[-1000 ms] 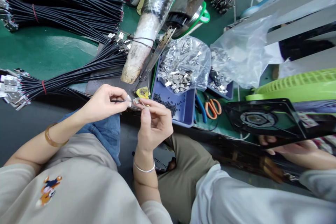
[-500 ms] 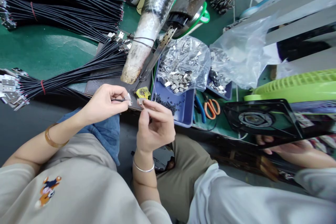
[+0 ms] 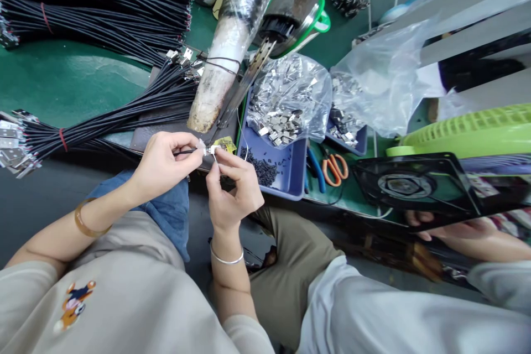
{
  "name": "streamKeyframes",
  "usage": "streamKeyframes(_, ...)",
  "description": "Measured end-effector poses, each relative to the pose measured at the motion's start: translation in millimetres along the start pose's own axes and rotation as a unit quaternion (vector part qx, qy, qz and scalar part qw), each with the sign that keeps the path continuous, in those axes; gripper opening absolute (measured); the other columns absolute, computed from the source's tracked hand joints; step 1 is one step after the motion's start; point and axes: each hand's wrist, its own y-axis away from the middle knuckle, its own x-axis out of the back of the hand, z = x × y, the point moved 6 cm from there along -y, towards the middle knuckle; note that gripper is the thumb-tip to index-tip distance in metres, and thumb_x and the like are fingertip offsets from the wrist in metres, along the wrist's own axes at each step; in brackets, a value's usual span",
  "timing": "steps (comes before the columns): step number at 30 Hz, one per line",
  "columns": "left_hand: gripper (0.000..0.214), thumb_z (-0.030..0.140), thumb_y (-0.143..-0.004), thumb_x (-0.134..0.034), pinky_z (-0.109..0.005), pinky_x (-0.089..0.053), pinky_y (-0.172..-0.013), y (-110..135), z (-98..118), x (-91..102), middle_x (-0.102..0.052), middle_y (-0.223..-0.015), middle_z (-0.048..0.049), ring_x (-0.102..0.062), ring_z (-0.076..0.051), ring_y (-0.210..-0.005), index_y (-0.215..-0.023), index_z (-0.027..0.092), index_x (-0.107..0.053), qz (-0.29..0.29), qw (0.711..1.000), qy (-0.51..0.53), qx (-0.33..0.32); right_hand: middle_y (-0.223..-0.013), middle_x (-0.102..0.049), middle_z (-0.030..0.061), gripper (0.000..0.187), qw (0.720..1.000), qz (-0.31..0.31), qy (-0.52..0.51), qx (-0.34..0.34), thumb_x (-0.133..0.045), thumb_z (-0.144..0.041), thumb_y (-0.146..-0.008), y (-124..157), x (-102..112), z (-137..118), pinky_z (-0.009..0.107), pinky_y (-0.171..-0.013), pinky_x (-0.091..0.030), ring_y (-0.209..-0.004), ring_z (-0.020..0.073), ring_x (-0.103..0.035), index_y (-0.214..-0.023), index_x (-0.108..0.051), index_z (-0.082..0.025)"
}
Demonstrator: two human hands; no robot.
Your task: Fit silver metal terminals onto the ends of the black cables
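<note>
My left hand (image 3: 168, 163) pinches a thin black cable (image 3: 185, 152) close to its end, where a small pale connector shows at the fingertips. My right hand (image 3: 234, 191) is closed, its fingertips at a small silvery metal shell (image 3: 215, 149) that meets the cable's end. A thin pale wire shows between the right thumb and index finger. The exact contact between shell and connector is too small to make out. Just behind the fingers lies a yellow label scrap (image 3: 226, 144) on a dark board (image 3: 145, 134).
Bundled black cables (image 3: 112, 108) lie at left. A wrapped white-tipped tube (image 3: 213, 83) points towards my hands. At right are a blue tray (image 3: 292, 177) with metal shells and black bits, orange-handled scissors (image 3: 335, 170), and a black fan (image 3: 415, 185) by a co-worker's hand (image 3: 452, 229).
My right hand has moved slightly left and up, bringing the small metal shell against the cable's end. My left hand stays nearly in place, still pinching the cable.
</note>
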Motion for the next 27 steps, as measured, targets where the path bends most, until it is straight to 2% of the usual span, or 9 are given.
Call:
streamKeyframes(5,0.022,0.029,-0.078,-0.060,-0.021,-0.034,-0.051,1.0,0.2,-0.8,-0.056,-0.058,0.0004,-0.042,-0.008,-0.052,-0.072,0.011,-0.071,0.018,1.000,-0.017,-0.011,-0.098,-0.080,0.0035,0.018,0.999,0.001,0.019,0.029,-0.069,-0.007,-0.087,-2.4,-0.8,-2.8,0.026,-0.079,-0.062,-0.087,0.0148,-0.078,-0.089,-0.061,-0.022)
streamKeyframes(11,0.019,0.026,-0.079,-0.062,-0.021,-0.037,-0.051,2.1,1.2,-0.3,-0.058,-0.059,0.0000,-0.046,-0.009,-0.054,-0.075,0.012,-0.073,0.031,0.999,-0.027,-0.011,-0.098,-0.080,0.0029,0.015,0.999,0.000,0.021,0.031,-0.068,-0.011,-0.088,-5.0,-1.5,-1.3,0.030,-0.077,-0.065,-0.085,0.0168,-0.078,-0.090,-0.062,-0.025)
streamKeyframes(16,0.016,0.026,-0.077,-0.065,-0.021,-0.037,-0.050,1.8,4.6,1.6,-0.058,-0.058,-0.0001,-0.047,-0.010,-0.055,-0.071,0.013,-0.071,0.050,0.998,-0.021,-0.018,-0.098,-0.080,0.0026,0.018,0.999,0.009,0.016,0.039,-0.070,-0.009,-0.086,-7.6,-1.4,-3.4,0.028,-0.078,-0.066,-0.085,0.0161,-0.078,-0.091,-0.063,-0.025)
streamKeyframes(21,0.019,0.026,-0.077,-0.062,-0.021,-0.031,-0.049,1.6,4.2,0.3,-0.053,-0.056,0.0015,-0.039,-0.007,-0.051,-0.070,0.012,-0.071,0.028,0.999,-0.015,-0.009,-0.096,-0.081,0.0032,0.018,0.999,0.006,0.023,0.048,-0.070,-0.009,-0.085,-6.1,-0.7,-5.2,0.026,-0.074,-0.066,-0.082,0.0156,-0.078,-0.085,-0.061,-0.024)
streamKeyframes(27,0.020,0.028,-0.078,-0.061,-0.020,-0.034,-0.052,2.0,0.5,-0.9,-0.054,-0.059,0.0008,-0.042,-0.008,-0.054,-0.070,0.012,-0.069,0.017,1.000,-0.015,0.000,-0.094,-0.081,0.0027,0.017,0.999,0.005,0.024,0.037,-0.069,-0.010,-0.086,-5.5,0.5,-3.5,0.029,-0.073,-0.065,-0.081,0.0167,-0.078,-0.084,-0.060,-0.024)
